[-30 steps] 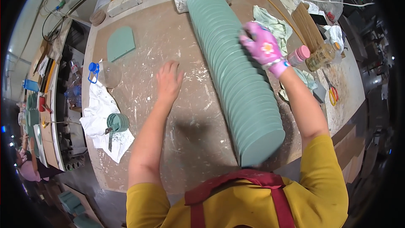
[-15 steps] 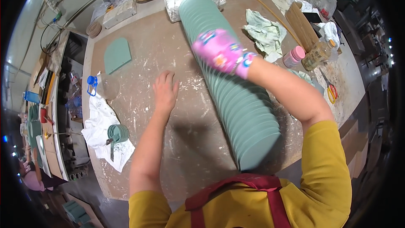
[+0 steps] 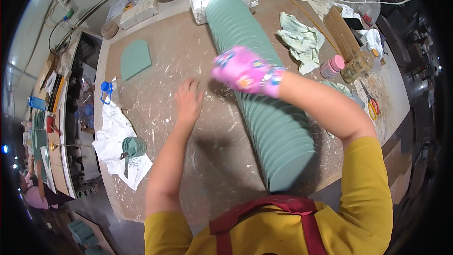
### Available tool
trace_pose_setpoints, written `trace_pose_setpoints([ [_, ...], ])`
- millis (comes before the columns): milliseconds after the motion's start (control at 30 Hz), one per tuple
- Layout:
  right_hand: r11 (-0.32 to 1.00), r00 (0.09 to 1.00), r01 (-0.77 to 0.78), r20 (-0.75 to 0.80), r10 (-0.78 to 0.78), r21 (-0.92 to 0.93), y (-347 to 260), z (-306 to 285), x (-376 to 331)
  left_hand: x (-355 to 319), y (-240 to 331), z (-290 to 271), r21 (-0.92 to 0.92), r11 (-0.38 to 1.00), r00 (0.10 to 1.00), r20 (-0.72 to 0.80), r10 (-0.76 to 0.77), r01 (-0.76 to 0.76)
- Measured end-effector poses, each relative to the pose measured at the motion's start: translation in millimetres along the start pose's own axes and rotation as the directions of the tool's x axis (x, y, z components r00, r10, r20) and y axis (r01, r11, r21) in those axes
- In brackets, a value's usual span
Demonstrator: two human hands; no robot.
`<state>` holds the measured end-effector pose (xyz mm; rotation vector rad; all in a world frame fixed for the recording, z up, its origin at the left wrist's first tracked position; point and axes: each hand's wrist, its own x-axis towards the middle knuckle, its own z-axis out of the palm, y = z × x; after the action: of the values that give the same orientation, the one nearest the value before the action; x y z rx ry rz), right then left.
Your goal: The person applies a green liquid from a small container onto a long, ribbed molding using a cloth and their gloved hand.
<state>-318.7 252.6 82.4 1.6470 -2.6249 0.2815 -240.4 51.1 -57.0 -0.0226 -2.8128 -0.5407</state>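
A long row of overlapping grey-green, round-ended flat pieces (image 3: 288, 132) leans across the table, its far end against a white paint-spattered block (image 3: 200, 7). My right hand (image 3: 245, 72), in a pink flowered glove, is over the left edge of the row's middle. Motion smears its fingers, and I cannot tell whether it touches the pieces. Bare and with its fingers spread, my left hand (image 3: 188, 104) rests on the table left of the row, holding nothing. One matching arch-shaped piece (image 3: 136, 60) lies flat at the far left.
A clear jug with a blue cap (image 3: 123, 94) and a green-stained cup (image 3: 134, 147) on a white cloth (image 3: 111, 134) stand at left. Right of the row are a crumpled cloth (image 3: 302, 42), a pink-lidded jar (image 3: 332, 67), a bottle (image 3: 358, 66), scissors (image 3: 373, 106) and a thin stick (image 3: 306, 16).
My gloved right hand has moved nearer to me and toward the row's left edge. The whole view has shifted slightly. My left hand stays on the table.
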Motion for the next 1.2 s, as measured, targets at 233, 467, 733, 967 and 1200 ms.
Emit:
trace_pose_setpoints([
  [233,0.983,0.969,-0.156,-0.207,0.133,-0.098,35.7,0.8,1.4,0.4,1.2,0.1,-0.06,0.998,1.0,-0.018,-0.017,0.016],
  [467,0.777,0.677,-0.564,-0.382,0.628,0.279,73.0,-8.1,-84.5,2.6,0.2,0.3,-0.075,0.996,0.994,-0.103,0.03,-0.038],
  [733,0.988,0.973,0.155,-0.172,-0.151,0.007,29.8,-25.9,-3.6,22.8,2.6,4.4,0.008,1.0,0.999,-0.029,-0.016,0.016],
  [967,0.984,0.979,0.17,0.106,-0.175,0.055,70.0,-30.8,18.0,23.2,0.9,8.8,0.02,1.0,0.996,-0.085,0.002,0.0],
  [1200,0.965,0.964,0.201,0.144,-0.225,0.169,62.3,-24.4,19.6,22.2,1.3,6.6,-0.014,1.0,0.998,-0.068,-0.016,0.015],
])
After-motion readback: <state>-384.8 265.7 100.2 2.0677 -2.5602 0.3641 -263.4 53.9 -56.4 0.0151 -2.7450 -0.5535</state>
